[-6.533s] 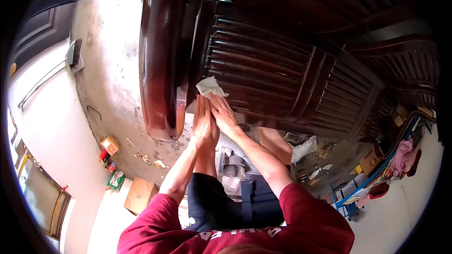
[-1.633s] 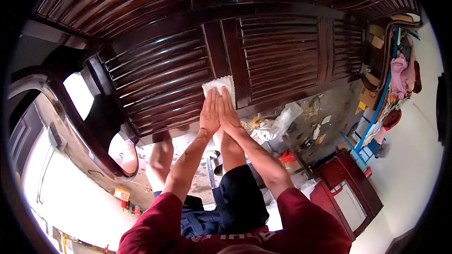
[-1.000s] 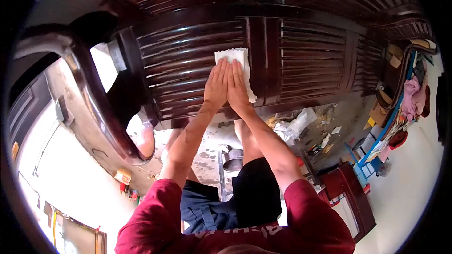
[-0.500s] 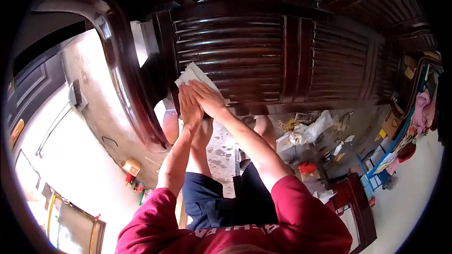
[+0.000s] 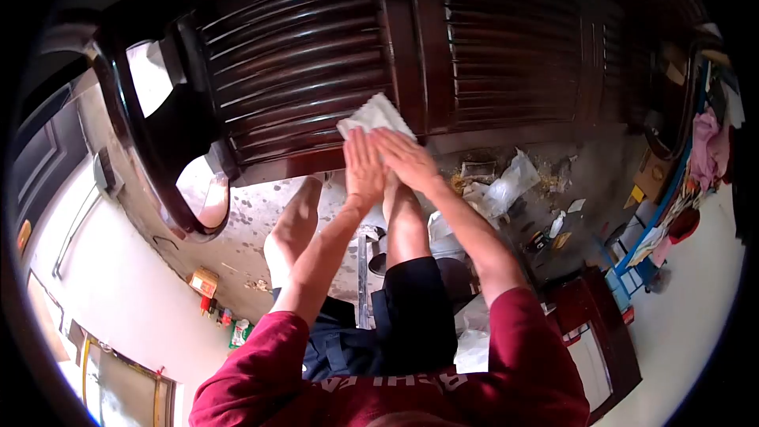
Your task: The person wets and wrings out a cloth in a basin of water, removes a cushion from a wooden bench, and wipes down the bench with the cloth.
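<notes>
A folded white cloth with a zigzag edge lies near the front edge of a dark, glossy wooden bench seat made of slats. Both hands press it down side by side. My left hand rests flat with its fingers stretched forward over the cloth's near edge. Slanting in from the right, my right hand also lies flat, its fingertips on the cloth and close to the left fingers. Neither hand is curled around the cloth. Part of the cloth is hidden under the fingers.
The bench's curved arm rises at the left. Below the seat are my bare legs, and clear plastic wrapping lies on the floor. A small white bottle stands nearby. A blue-edged rack holds cloths at the right.
Both hands and the cloth have shifted rightward along the seat's front edge. My head view has moved right too, and my legs have changed position. The hands stay flat on the cloth.
</notes>
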The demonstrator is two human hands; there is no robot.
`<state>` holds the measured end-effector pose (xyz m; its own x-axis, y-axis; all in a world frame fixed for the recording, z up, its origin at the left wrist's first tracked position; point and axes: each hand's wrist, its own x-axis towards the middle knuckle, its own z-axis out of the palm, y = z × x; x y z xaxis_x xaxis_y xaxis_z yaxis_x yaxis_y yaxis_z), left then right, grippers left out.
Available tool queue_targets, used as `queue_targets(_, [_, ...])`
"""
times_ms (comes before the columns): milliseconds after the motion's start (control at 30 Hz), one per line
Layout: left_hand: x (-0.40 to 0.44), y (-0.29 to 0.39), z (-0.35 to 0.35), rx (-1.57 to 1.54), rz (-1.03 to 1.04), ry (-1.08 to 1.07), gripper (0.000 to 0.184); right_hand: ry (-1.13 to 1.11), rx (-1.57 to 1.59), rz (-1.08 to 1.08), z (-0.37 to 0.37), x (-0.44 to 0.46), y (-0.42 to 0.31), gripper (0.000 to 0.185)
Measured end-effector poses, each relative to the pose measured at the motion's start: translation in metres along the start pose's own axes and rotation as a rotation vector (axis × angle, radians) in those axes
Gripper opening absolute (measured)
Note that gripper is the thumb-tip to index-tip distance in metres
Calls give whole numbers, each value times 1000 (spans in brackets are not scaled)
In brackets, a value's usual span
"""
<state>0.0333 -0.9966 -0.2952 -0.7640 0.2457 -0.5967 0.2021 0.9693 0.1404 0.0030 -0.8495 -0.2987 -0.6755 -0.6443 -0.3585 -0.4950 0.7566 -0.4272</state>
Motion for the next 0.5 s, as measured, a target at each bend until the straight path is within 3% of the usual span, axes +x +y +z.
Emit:
queue_targets(167, [9, 53, 0, -72, 47, 37, 77, 118, 151, 72, -12, -39, 32, 60])
queue_targets(233, [6, 43, -4, -7, 53, 30, 76, 115, 128, 76, -5, -40, 31, 58])
queue_targets(300, [1, 19, -8, -66, 238, 96, 75, 96, 68, 73, 1, -38, 26, 57])
queue_targets(400, [-15, -5, -14, -227, 241, 85, 72, 72, 121, 25, 3, -27, 13, 58])
queue_targets(433, [-20, -13, -8, -26, 221, 107, 70, 43, 110, 3, 3, -20, 8, 59])
queue_targets(500, [-27, -33, -4, -31, 195, 141, 69, 31, -22, -22, 9, -5, -9, 59])
